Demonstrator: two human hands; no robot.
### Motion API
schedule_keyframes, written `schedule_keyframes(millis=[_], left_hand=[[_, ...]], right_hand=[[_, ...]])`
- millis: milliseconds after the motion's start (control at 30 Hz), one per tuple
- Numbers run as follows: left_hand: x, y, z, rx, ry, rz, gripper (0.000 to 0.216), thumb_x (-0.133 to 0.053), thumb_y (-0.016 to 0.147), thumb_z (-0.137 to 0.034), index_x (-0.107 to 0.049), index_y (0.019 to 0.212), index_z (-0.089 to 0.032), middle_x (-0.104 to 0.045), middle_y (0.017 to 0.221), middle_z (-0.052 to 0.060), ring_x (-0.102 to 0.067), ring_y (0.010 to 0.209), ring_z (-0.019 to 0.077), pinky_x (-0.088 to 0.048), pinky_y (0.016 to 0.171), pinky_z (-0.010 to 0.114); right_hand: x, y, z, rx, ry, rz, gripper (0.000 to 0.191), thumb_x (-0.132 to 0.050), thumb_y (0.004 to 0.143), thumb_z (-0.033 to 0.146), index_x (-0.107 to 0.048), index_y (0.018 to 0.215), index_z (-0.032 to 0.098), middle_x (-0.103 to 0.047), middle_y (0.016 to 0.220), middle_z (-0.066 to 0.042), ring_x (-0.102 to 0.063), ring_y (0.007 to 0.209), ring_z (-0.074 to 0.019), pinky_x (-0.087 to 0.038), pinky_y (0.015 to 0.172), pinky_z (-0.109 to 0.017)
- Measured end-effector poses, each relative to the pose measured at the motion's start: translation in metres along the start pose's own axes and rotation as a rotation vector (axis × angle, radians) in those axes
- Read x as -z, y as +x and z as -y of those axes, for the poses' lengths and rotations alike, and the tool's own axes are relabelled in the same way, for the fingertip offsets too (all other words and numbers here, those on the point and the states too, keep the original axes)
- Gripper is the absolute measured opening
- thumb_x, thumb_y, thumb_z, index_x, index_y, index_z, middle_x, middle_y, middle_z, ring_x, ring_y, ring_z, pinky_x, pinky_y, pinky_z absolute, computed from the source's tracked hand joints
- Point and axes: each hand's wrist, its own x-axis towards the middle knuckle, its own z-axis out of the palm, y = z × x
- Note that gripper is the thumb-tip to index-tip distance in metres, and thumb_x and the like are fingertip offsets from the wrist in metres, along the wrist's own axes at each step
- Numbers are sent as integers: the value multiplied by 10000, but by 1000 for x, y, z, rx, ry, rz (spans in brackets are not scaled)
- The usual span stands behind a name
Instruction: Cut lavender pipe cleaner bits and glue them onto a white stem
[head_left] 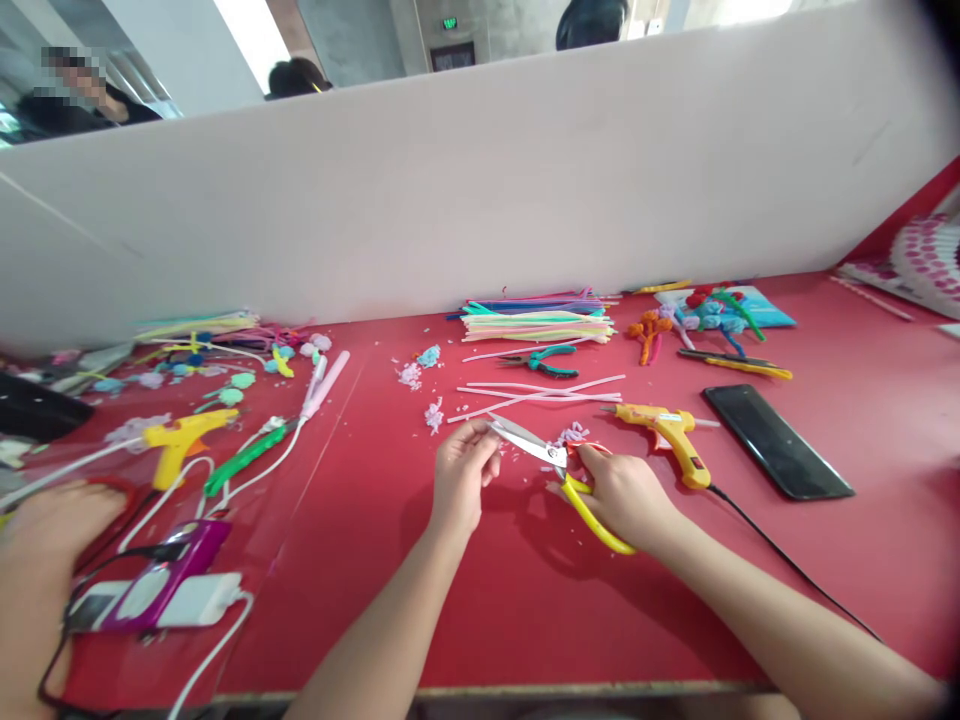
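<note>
My right hand [622, 495] grips the yellow handles of a pair of scissors [555, 465], whose open blades point left toward my left hand. My left hand [463, 470] is closed in a pinch at the blade tips, on something too small to make out, perhaps a pink piece. Small pink fluffy scraps [571, 433] lie on the red table [525, 600] beside the blades. Loose pink pipe cleaners [540, 392] lie just behind the hands.
A yellow glue gun [671, 430] and a black phone [776, 440] lie to the right. A stack of coloured pipe cleaners [536, 320], teal pliers [547, 362] and finished pipe-cleaner flowers [712, 315] sit at the back. Another person's hand [45, 530] rests left, near a second glue gun [184, 440] and cables.
</note>
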Motion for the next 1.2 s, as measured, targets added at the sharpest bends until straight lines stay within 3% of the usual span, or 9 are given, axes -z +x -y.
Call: schedule_keyframes(millis=[533, 1033, 1200], left_hand=[[2, 2, -4, -13, 8, 38, 127, -656, 696, -263, -608, 741, -155, -470, 472, -62, -365, 382, 35, -217, 358, 154], [2, 3, -4, -23, 22, 47, 135, -657, 703, -275, -621, 750, -154, -462, 467, -62, -350, 381, 34, -216, 362, 156], [2, 2, -4, -10, 27, 52, 156, -662, 708, -288, -602, 766, -156, -525, 535, -50, -368, 393, 28, -224, 365, 156]], right_hand=[[-3, 0, -5, 37, -1, -20, 407, -366, 851, 563, -481, 734, 190, -585, 558, -39, -556, 501, -180, -176, 482, -260], [2, 0, -3, -6, 42, 14, 415, -366, 843, 567, -501, 719, 195, -576, 548, -41, -527, 486, -172, -167, 476, -259], [1, 1, -2, -42, 55, 17, 397, -381, 838, 556, -480, 692, 200, -570, 537, -44, -534, 486, -181, -169, 472, -259]])
